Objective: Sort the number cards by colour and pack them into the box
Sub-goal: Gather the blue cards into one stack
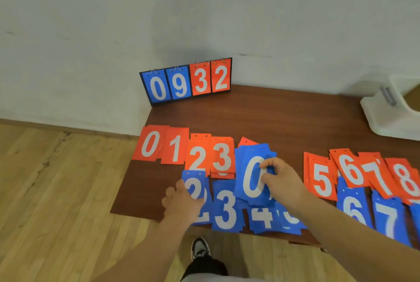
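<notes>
Two blue cards worked: right hand (281,179) pinches the 0 card (250,181) at surface (261,118) centre; left hand (181,204) touches the 2 card (196,182) at its 8 o'clock, grip unclear. White box (381,120) at 2 o'clock.

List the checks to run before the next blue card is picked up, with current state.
1. Grip of right hand on blue stack, 0 on top: ok.
2. Only blue in blue stack: cannot tell, lower cards hidden.
3. Grip of left hand on blue 2 card: cannot tell, blurred.
4. Digit on blue 3 card uncovered: ok.
5. Room in white box: cannot tell, cut off by the frame edge.
6. Packing of red cards: not ok, they lie on the table.
</notes>
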The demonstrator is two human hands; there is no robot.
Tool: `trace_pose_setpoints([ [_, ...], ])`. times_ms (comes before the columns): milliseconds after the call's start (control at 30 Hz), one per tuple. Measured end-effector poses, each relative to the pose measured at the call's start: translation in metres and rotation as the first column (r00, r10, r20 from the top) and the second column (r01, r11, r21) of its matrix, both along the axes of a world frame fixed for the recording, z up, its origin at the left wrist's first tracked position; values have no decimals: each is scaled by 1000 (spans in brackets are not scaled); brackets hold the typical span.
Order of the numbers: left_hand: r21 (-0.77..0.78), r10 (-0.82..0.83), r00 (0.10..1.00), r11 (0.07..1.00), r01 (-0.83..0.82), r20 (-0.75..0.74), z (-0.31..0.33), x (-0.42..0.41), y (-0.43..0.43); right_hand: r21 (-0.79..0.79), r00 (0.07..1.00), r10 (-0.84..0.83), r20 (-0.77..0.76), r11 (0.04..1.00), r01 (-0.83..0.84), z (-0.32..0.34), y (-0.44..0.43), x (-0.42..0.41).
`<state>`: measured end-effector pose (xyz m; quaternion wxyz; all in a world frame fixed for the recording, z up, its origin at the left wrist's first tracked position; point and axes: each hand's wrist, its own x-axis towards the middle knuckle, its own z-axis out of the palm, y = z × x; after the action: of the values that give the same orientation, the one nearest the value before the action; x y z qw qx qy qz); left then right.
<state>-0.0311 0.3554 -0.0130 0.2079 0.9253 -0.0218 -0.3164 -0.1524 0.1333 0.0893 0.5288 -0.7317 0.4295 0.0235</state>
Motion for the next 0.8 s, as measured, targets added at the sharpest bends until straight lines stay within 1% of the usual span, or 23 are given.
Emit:
trace_pose_setpoints([
  [100,114,14,999,993,-19,47,-10,-13,-8,9,1000,23,-21,1000,-22,-4,0,-15],
  [167,116,28,998,993,-35,59,-13,-21,-12,5,999,28,-41,1000,-27,-7,1,-22],
  [333,-22,162,987,987,-162,8,-23,-30,-7,-3,997,45,-70,999,-45,-15,2,-30],
  [433,-128,168,986,977,-169,-20,-25,-31,1,10,994,60,-93,998,-60,-17,3,-30],
  [500,-164,167,986,972,-167,-14,-25,-33,5,23,993,64,-103,998,-62,-16,5,-29],
  [633,-260,264,962,927,-271,-63,-20,-38,10,50,993,74,-97,996,-69,-17,7,-22],
  [800,-356,348,932,862,-360,-98,-6,-32,26,52,995,79,-55,996,-76,-23,11,-11],
])
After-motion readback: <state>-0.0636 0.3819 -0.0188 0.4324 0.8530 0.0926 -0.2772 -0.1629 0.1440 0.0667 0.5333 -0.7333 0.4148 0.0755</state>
